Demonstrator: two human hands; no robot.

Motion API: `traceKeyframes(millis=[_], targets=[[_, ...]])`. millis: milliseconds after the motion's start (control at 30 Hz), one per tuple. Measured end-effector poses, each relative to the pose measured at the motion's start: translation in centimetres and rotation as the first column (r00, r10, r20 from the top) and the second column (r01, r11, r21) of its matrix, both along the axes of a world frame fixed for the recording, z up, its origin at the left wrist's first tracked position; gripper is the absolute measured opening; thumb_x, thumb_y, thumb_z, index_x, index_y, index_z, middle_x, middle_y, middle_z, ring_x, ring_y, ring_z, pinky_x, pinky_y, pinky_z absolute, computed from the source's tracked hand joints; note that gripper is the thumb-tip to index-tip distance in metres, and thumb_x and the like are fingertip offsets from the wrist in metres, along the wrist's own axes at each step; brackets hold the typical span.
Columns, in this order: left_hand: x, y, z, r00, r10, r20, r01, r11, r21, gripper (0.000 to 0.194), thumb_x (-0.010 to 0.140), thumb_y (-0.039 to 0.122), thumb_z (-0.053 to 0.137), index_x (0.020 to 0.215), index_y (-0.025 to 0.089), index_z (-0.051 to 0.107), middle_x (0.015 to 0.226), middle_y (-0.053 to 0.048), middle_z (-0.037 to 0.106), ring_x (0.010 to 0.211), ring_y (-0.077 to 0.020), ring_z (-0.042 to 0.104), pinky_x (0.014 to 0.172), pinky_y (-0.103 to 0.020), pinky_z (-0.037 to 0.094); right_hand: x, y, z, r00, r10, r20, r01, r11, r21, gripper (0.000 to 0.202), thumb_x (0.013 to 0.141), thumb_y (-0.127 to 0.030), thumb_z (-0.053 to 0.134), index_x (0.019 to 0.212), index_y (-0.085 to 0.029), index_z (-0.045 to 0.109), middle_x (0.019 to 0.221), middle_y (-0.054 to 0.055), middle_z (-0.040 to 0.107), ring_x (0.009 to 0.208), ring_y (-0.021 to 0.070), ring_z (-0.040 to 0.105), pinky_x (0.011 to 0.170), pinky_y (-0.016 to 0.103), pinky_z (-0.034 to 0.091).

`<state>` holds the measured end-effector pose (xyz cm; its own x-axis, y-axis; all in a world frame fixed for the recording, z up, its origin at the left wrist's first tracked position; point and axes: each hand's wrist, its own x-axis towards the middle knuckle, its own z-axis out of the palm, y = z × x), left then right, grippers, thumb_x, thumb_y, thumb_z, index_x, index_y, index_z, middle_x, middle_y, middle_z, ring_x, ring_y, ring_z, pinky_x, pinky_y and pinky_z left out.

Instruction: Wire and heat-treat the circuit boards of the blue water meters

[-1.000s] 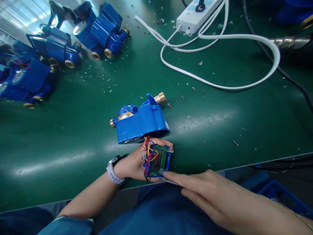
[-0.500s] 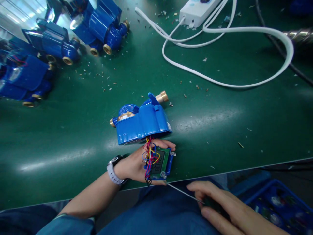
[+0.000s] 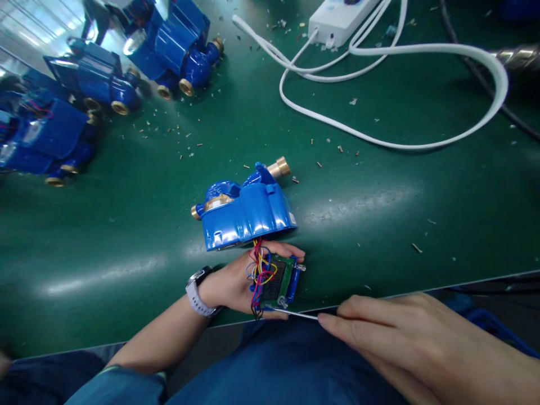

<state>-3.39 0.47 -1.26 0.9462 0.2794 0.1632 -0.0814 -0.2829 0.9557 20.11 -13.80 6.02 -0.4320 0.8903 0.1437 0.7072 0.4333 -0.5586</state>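
Note:
In my left hand [image 3: 236, 281] is a small green circuit board with a display [image 3: 276, 278], gripped near the table's front edge. Red, yellow, blue and black wires [image 3: 262, 270] run from it into the open side of a blue water meter [image 3: 248, 214] with brass ends, lying just beyond. My right hand [image 3: 392, 332] is closed on a screwdriver, whose thin metal shaft [image 3: 299, 314] reaches to the board's near corner. The handle is hidden by the hand. Whether the tip touches a screw, I cannot tell.
Several blue water meters [image 3: 181, 45] stand at the back left. A white power strip [image 3: 341, 22] and its looped white cable [image 3: 379, 140] lie at the back right. Small screws and scraps [image 3: 340, 149] are scattered over the green table [image 3: 126, 225].
My right hand has moved up and forward, and its fingers now sit farther along the screwdriver's shaft. The tip has shifted left onto the board's corner. My left hand has hardly moved.

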Motion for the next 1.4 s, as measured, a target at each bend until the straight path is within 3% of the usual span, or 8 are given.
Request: traceKeyframes(millis=[167, 333, 533, 767, 933, 1133, 1400], targets=[[-0.3, 0.2, -0.1, 1.000, -0.009, -0.007, 0.010, 0.999, 0.034, 0.089, 0.064, 0.042, 0.086, 0.136, 0.024, 0.037, 0.125, -0.015, 0.056, 0.120, -0.0296, 0.058, 0.101, -0.044, 0.051, -1.1, 0.0, -0.1, 0.982, 0.045, 0.186, -0.077, 0.983, 0.167, 0.043, 0.086, 0.001, 0.037, 0.100, -0.020, 0.071, 0.078, 0.004, 0.071, 0.053, 0.0171, 0.062, 0.042, 0.029, 0.048], [-0.3, 0.3, -0.2, 1.000, 0.004, -0.014, -0.003, 1.000, 0.026, 0.088, 0.062, 0.042, 0.087, 0.135, 0.025, 0.039, 0.125, -0.014, 0.057, 0.117, -0.0299, 0.059, 0.098, -0.043, 0.052, -1.8, -3.1, -1.6, 0.965, -0.017, 0.263, -0.070, 0.945, 0.320, 0.053, 0.083, 0.003, 0.030, 0.113, -0.018, 0.067, 0.104, 0.007, 0.072, 0.069, 0.0246, 0.066, 0.051, 0.039, 0.049], [-0.4, 0.0, -0.4, 0.999, 0.028, -0.016, -0.027, 0.999, 0.023, 0.089, 0.062, 0.040, 0.088, 0.135, 0.025, 0.039, 0.127, -0.014, 0.057, 0.118, -0.0290, 0.059, 0.099, -0.042, 0.051, -2.3, -3.3, -1.5, 0.945, -0.049, 0.324, -0.075, 0.930, 0.360, 0.037, 0.088, -0.004, 0.045, 0.112, -0.020, 0.069, 0.102, 0.002, 0.073, 0.064, 0.0180, 0.065, 0.045, 0.031, 0.046], [-0.5, -0.3, -0.5, 0.998, 0.057, -0.027, -0.058, 0.998, -0.015, 0.086, 0.062, 0.041, 0.087, 0.133, 0.025, 0.042, 0.129, -0.014, 0.055, 0.117, -0.0288, 0.059, 0.100, -0.043, 0.050, -2.6, -3.0, -1.2, 0.962, -0.027, 0.272, -0.052, 0.959, 0.280, 0.040, 0.094, -0.002, 0.037, 0.107, -0.017, 0.072, 0.096, 0.003, 0.074, 0.060, 0.0149, 0.064, 0.045, 0.027, 0.046], [-0.3, -0.7, -0.5, 0.994, 0.111, -0.018, -0.112, 0.992, -0.065, 0.085, 0.061, 0.041, 0.088, 0.131, 0.026, 0.043, 0.126, -0.013, 0.055, 0.115, -0.0283, 0.061, 0.101, -0.045, 0.050, -3.0, -3.6, -2.6, 0.986, -0.097, 0.138, 0.059, 0.964, 0.258, 0.053, 0.099, -0.003, 0.020, 0.110, -0.015, 0.070, 0.095, 0.004, 0.074, 0.065, 0.0145, 0.065, 0.052, 0.028, 0.049], [-0.4, -1.0, -0.6, 0.990, 0.143, -0.004, -0.142, 0.984, -0.107, 0.086, 0.060, 0.043, 0.089, 0.130, 0.027, 0.041, 0.125, -0.012, 0.054, 0.115, -0.0283, 0.060, 0.101, -0.046, 0.049, -4.0, -4.6, -4.3, 0.974, -0.224, -0.031, 0.224, 0.936, 0.273, 0.048, 0.103, -0.009, 0.019, 0.112, -0.015, 0.066, 0.092, 0.004, 0.073, 0.068, 0.0145, 0.066, 0.057, 0.028, 0.049], [-0.4, -0.8, -0.6, 0.994, 0.110, 0.003, -0.110, 0.992, -0.056, 0.088, 0.060, 0.044, 0.088, 0.133, 0.026, 0.041, 0.125, -0.013, 0.053, 0.118, -0.0297, 0.058, 0.103, -0.047, 0.047, -2.3, -2.9, -1.4, 0.969, -0.153, -0.194, 0.130, 0.983, -0.126, 0.049, 0.090, 0.002, 0.032, 0.118, -0.019, 0.065, 0.104, 0.003, 0.072, 0.090, 0.0111, 0.069, 0.074, 0.017, 0.057]])
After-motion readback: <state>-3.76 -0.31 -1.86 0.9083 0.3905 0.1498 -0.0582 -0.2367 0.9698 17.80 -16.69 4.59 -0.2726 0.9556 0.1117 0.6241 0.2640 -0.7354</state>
